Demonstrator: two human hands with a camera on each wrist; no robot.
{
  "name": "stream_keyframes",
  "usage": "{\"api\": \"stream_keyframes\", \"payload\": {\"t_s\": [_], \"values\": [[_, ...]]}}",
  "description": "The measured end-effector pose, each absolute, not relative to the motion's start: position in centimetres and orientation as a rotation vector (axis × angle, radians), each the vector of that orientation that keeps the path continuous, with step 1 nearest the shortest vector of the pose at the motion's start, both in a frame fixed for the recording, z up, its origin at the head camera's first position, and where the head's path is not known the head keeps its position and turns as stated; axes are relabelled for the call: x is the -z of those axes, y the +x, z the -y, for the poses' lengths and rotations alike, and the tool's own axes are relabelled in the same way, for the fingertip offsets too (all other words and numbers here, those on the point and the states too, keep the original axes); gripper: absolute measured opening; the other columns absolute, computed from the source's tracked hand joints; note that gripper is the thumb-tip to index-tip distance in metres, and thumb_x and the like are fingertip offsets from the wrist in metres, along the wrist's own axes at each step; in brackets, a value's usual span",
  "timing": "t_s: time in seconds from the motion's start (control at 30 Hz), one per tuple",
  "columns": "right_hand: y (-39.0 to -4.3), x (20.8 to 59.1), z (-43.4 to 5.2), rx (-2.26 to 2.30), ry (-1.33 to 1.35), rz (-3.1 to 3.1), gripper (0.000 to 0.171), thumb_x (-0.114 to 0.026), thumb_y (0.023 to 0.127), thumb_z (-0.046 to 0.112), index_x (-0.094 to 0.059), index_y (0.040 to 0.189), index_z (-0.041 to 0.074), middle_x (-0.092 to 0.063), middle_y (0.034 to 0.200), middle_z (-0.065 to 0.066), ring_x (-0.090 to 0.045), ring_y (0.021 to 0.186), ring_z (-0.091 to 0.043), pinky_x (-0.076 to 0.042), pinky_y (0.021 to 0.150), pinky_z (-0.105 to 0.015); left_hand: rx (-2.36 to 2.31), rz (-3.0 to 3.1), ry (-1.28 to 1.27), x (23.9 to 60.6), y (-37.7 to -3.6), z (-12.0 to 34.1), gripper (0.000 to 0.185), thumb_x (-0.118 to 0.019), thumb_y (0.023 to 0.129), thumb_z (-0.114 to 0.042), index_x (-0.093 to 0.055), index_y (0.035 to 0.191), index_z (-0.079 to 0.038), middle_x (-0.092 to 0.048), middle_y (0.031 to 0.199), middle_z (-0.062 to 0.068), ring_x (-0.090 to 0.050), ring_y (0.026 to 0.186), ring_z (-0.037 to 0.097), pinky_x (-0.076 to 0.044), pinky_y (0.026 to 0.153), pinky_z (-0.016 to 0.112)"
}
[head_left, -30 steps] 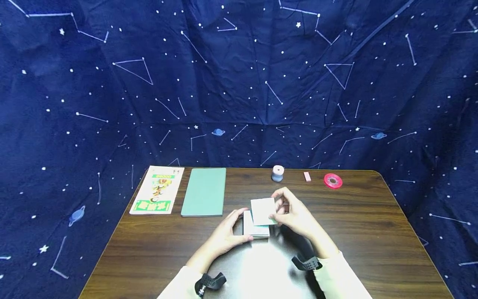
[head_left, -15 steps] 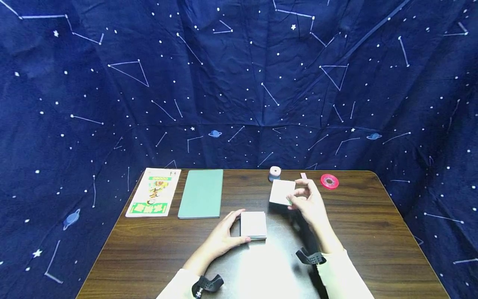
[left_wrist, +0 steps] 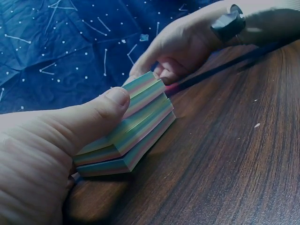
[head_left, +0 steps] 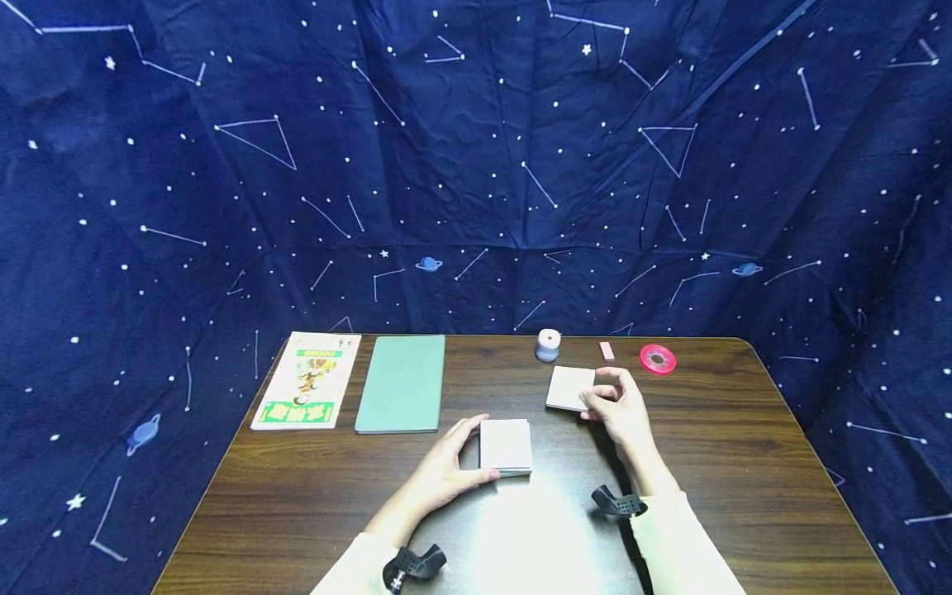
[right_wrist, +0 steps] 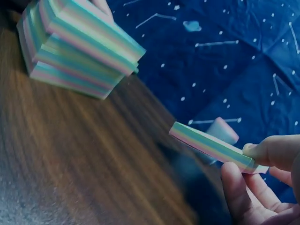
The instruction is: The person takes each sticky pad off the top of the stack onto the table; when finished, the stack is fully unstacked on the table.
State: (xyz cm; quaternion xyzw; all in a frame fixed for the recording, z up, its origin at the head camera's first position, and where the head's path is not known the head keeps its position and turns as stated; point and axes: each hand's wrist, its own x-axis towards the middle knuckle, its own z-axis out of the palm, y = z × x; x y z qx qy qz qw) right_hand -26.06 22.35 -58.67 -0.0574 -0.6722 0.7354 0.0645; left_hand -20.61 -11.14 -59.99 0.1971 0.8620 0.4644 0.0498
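Observation:
A square stack of sticky note pads (head_left: 506,445) with pastel-striped sides stands on the table in front of the body. My left hand (head_left: 439,473) grips its left side, with the thumb at the near edge and the fingers at the far edge. In the left wrist view that thumb (left_wrist: 117,97) presses the layered sides of the slightly uneven stack. To the right and farther back, my right hand (head_left: 621,411) pinches one thin sticky note pad (head_left: 570,387) by its right edge. The right wrist view shows this pad (right_wrist: 211,147) between thumb and fingers, close over the table.
Behind the pinched pad stand a thread spool (head_left: 548,345), a small pink block (head_left: 606,351) and a pink ring-shaped roll (head_left: 658,359). On the left lie a green notebook (head_left: 402,383) and a picture booklet (head_left: 307,381). A starry blue cloth (head_left: 476,207) hangs behind the table (head_left: 744,463).
My right hand has carried the thin pad off the top of the stack, rightward and farther back, then lowered it toward the table. My left hand stays on the stack.

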Motion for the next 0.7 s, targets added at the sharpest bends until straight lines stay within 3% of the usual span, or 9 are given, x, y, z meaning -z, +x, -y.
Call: {"api": "stream_keyframes", "payload": {"t_s": [0.27, 0.43, 0.57, 0.7], "values": [[-26.3, 60.1, -22.2, -2.148, -0.252, 2.109, 0.048, -0.075, 0.094, -0.010, -0.055, 0.138, -0.006, -0.071, 0.087, -0.002, -0.071, 0.070, -0.011, -0.065, 0.062, -0.026, -1.402, -2.624, 0.597, 60.0, -20.6, 11.0, 0.094, -0.093, 0.085, -0.046, -0.049, 0.163, -0.021, -0.062, 0.151, -0.001, -0.055, 0.148, 0.024, -0.039, 0.127, 0.059], [-26.5, 60.4, -21.7, -2.043, -0.222, 2.223, 0.045, -0.076, 0.095, -0.006, -0.056, 0.135, -0.009, -0.073, 0.090, -0.009, -0.067, 0.061, -0.008, -0.062, 0.055, -0.025, -1.410, -2.624, 0.603, 60.0, -20.6, 11.1, 0.094, -0.094, 0.084, -0.046, -0.049, 0.163, -0.021, -0.062, 0.150, -0.002, -0.056, 0.146, 0.023, -0.040, 0.126, 0.059], [-26.6, 60.5, -21.6, -1.906, -0.214, 2.321, 0.044, -0.080, 0.094, 0.001, -0.061, 0.134, -0.005, -0.074, 0.089, -0.009, -0.060, 0.056, -0.006, -0.055, 0.048, -0.024, -1.412, -2.624, 0.605, 60.0, -20.7, 11.1, 0.094, -0.093, 0.084, -0.048, -0.049, 0.163, -0.022, -0.062, 0.150, -0.003, -0.056, 0.146, 0.022, -0.040, 0.126, 0.058], [-26.7, 60.4, -21.7, -1.702, -0.213, 2.426, 0.041, -0.083, 0.092, 0.008, -0.068, 0.129, 0.001, -0.072, 0.082, -0.004, -0.056, 0.055, -0.003, -0.048, 0.048, -0.022, -1.416, -2.620, 0.598, 60.0, -20.6, 11.1, 0.094, -0.093, 0.085, -0.049, -0.049, 0.163, -0.022, -0.062, 0.151, -0.003, -0.055, 0.148, 0.023, -0.040, 0.126, 0.059]]}}
